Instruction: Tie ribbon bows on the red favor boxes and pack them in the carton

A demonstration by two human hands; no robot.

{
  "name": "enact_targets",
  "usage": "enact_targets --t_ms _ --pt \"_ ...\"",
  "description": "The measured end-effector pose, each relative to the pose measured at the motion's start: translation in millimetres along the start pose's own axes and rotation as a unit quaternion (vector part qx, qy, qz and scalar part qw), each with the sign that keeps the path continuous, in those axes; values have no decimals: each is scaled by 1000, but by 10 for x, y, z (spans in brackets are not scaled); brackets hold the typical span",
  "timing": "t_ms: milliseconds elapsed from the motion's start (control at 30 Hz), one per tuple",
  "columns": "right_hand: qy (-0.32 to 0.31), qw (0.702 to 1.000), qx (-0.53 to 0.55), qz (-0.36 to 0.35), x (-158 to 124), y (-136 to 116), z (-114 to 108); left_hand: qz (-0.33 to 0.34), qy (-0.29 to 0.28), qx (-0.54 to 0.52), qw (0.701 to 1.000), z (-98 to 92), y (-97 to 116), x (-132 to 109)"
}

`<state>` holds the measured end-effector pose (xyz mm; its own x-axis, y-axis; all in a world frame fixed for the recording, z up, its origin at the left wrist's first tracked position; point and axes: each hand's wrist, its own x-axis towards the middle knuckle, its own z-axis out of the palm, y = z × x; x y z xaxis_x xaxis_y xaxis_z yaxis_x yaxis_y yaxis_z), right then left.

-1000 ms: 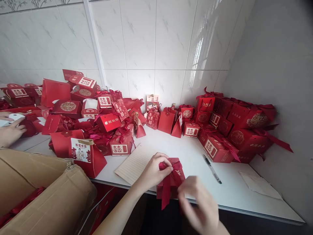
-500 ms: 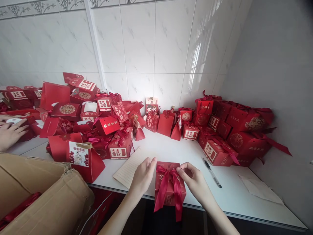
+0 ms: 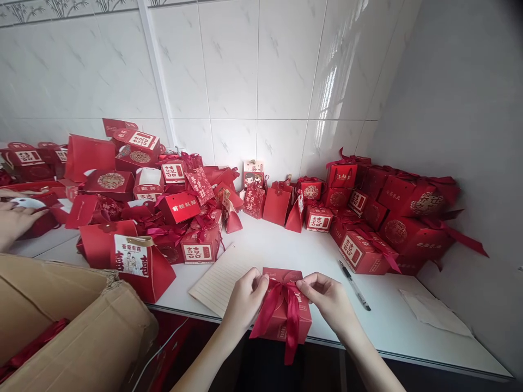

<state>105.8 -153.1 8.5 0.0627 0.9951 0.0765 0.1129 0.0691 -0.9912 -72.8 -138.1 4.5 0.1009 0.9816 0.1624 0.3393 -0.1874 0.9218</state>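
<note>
Red cardboard gift box [image 3: 286, 313] tied with a dark red satin ribbon [image 3: 281, 305]: head view, the only view supplied. The box stands at the near edge of the white tabletop [image 3: 388, 321], slightly overhanging it, between the two hands. The left hand [image 3: 245, 299] is closed in a pinch on the ribbon loop at the left of the knot; the right hand [image 3: 329, 299] is closed in a pinch on the loop at the right of the knot. The knot lies between the two pinches, on the top face of the box, and two ribbon tails hang below the grip, down the front face and past the table edge. Judgement on handling: the box looks light and thin-walled, so it would likely dent under a hard squeeze; hold it by the side walls below the grip. The ribbon is soft, limp and probably slippery, so a fingertip pinch close to the knot should give the most control. Left of the grip lies a sheet of lined paper [image 3: 223, 277]; right of it, a black pen [image 3: 354, 285]. Beyond the grip, many more red gift boxes [image 3: 359, 250] are heaped against the tiled wall. Far left, another person's hand [image 3: 14, 220] rests among them beside a brown carton [image 3: 81, 326].
</note>
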Motion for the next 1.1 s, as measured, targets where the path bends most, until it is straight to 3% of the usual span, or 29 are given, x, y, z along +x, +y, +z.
enact_targets --t_ms 167,333,400,600,867,1100 --pt "6 999 -23 -30 -1 0 -30 -6 -4 8 1000 -10 31 4" --pt "97 970 -152 -160 -33 -54 9 -33 -42 -6 999 -31 96 -49" --pt "102 957 -190 -196 -46 -63 55 -38 -66 -11 997 -46 119 -88" --pt "-9 956 -206 -208 -39 17 72 -41 -154 -49 986 -111 97 -145" --pt "-192 952 -148 -186 19 23 -242 -26 -202 -95 974 -185 19 -114" --pt "-299 941 -44 -150 77 77 -393 -23 -275 -147 950 -311 -32 -70"
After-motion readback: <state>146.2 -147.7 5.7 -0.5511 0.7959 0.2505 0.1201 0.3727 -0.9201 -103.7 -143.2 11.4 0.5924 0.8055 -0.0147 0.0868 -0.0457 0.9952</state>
